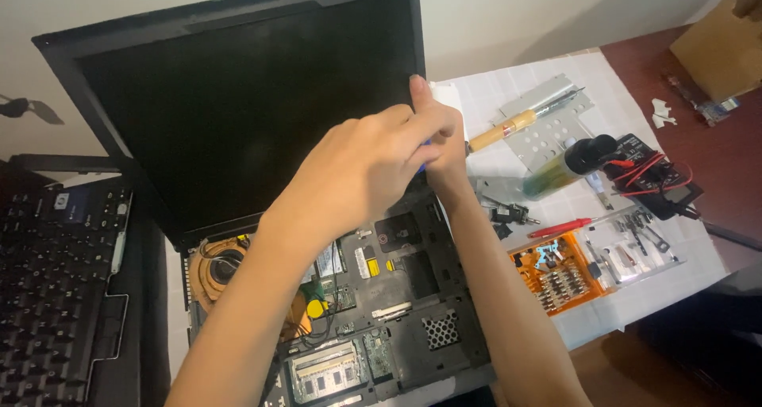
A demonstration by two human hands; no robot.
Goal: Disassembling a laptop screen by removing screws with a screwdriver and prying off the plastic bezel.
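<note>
A black laptop [238, 113] stands open with its keyboard removed, so the circuit boards, copper fan [218, 268] and memory slot [325, 371] are exposed. My left hand [357, 165] reaches across the base to the lower right corner of the dark screen. Its fingers are pinched on a small blue tool [426, 146] that is mostly hidden. My right hand [446, 141] sits just behind it, with a finger pressed up along the screen's right edge and gripping the lid there.
The removed keyboard [55, 296] lies at the left. On the white sheet [492, 90] at the right are a wooden-handled tool [504, 129], a perforated metal plate [552, 125], a black-capped bottle [567, 165], a black device with red wires [651, 177], a red screwdriver [559, 228] and an orange bit case [556, 272]. A cardboard box [718, 50] stands far right.
</note>
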